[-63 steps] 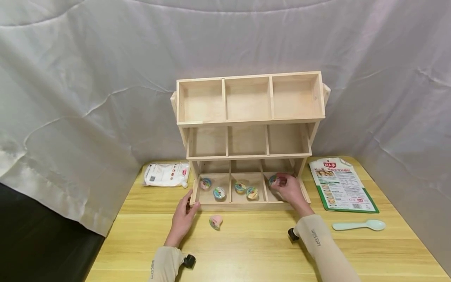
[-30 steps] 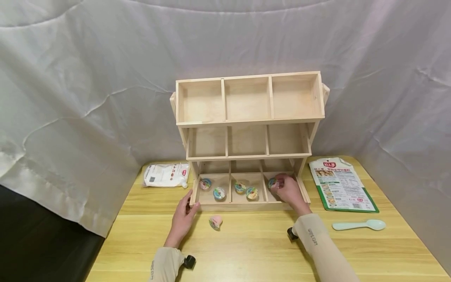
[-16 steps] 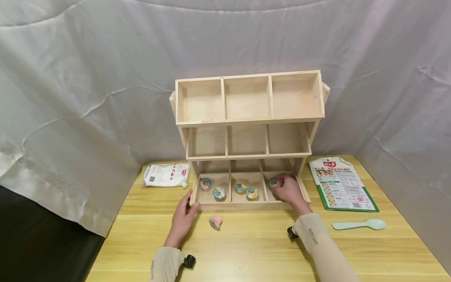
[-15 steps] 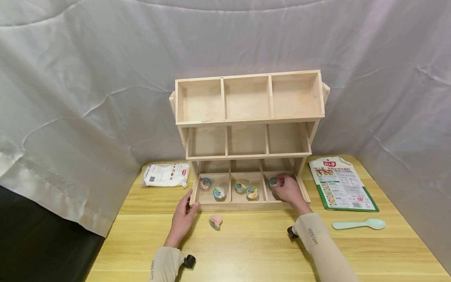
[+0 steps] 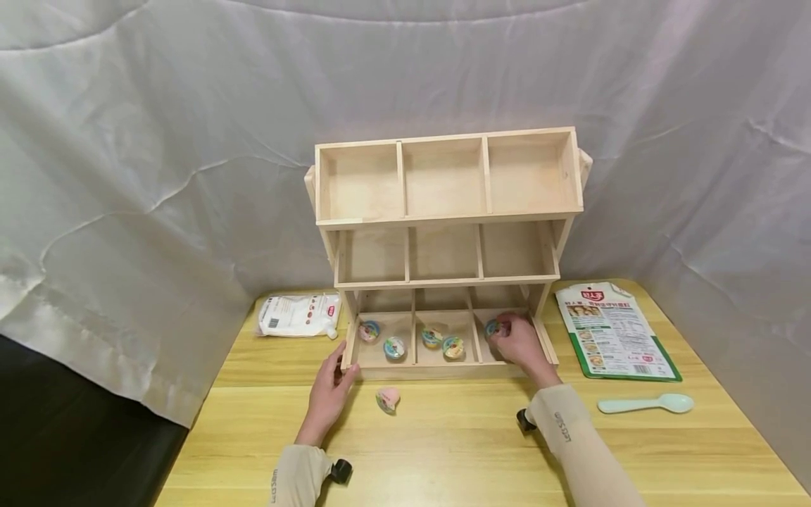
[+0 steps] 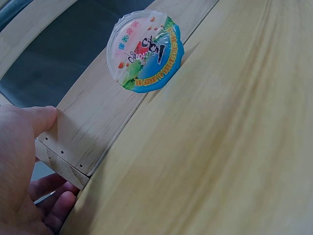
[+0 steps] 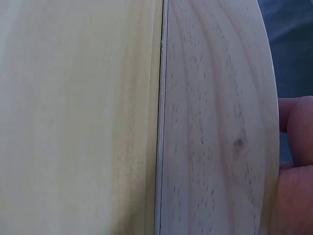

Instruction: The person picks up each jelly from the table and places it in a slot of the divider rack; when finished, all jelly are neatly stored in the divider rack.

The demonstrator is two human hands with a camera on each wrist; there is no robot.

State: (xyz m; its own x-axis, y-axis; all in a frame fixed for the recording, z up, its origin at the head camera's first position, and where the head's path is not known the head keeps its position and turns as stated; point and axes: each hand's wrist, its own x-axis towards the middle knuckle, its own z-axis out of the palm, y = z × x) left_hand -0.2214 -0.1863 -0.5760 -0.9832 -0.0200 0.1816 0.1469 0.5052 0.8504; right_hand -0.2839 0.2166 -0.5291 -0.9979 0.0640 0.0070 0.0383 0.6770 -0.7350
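Note:
In the head view, my left hand (image 5: 329, 391) grips the lower left front corner of a three-tier wooden shelf (image 5: 446, 220). The left wrist view has its thumb (image 6: 41, 120) on the front board and its other fingers around the board's end. My right hand (image 5: 522, 346) reaches into the bottom right compartment, fingertips pinching a jelly cup (image 5: 491, 328) that they partly cover. Only a few right fingers (image 7: 301, 129) show in the right wrist view, behind the front board. Another jelly cup (image 5: 388, 400) with a printed lid lies tipped on the table before the shelf.
Two jelly cups (image 5: 394, 348) sit in the bottom left compartment, two more jelly cups (image 5: 453, 348) in the middle one. A white spouted pouch (image 5: 299, 315) lies left of the shelf. On the right are a flat green-edged food packet (image 5: 617, 334) and a pale green spoon (image 5: 646, 403).
Since the oldest frame my right hand has shifted slightly within the bottom right compartment, and more of the cup's lid shows. The left hand stays where it was.

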